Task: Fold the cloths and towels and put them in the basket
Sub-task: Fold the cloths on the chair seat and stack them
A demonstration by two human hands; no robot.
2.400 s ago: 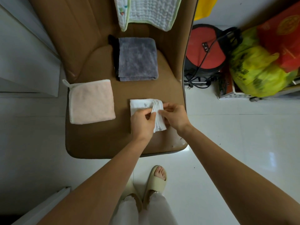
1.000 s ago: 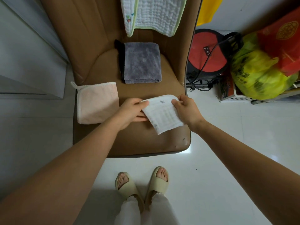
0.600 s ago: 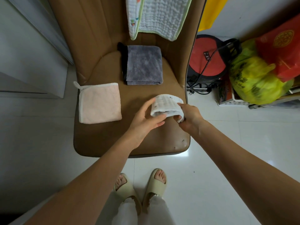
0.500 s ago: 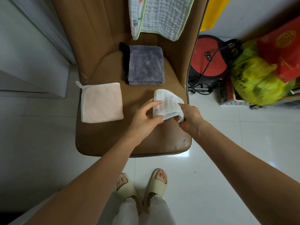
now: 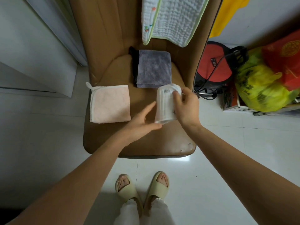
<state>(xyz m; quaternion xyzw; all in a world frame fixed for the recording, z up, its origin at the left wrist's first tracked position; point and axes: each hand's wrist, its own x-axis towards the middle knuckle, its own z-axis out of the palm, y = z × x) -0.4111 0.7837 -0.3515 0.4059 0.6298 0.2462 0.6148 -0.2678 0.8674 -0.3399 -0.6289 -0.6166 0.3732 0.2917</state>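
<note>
1. The small white cloth (image 5: 165,104), folded, is held above the brown chair seat (image 5: 146,140).
2. The right hand (image 5: 186,108) grips its right side.
3. The left hand (image 5: 142,120), fingers straight, is just beside its left edge.
4. The pink towel (image 5: 110,103) and grey towel (image 5: 154,69) lie folded nearby.

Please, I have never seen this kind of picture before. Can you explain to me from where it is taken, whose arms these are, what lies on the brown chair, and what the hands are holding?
There is no machine here. A person wears a camera on the head, looking down, so you see their own arms and their feet in slippers.

The right hand grips a small white cloth, already folded narrow, just above the brown chair seat. The left hand is open beside the cloth, fingers straight; whether it touches is unclear.

On the seat lie a folded pink towel and a folded grey towel. A white quilted cloth hangs over the chair back.

Beside the chair, on the floor, a yellow-green bag sits in a white basket.
</note>
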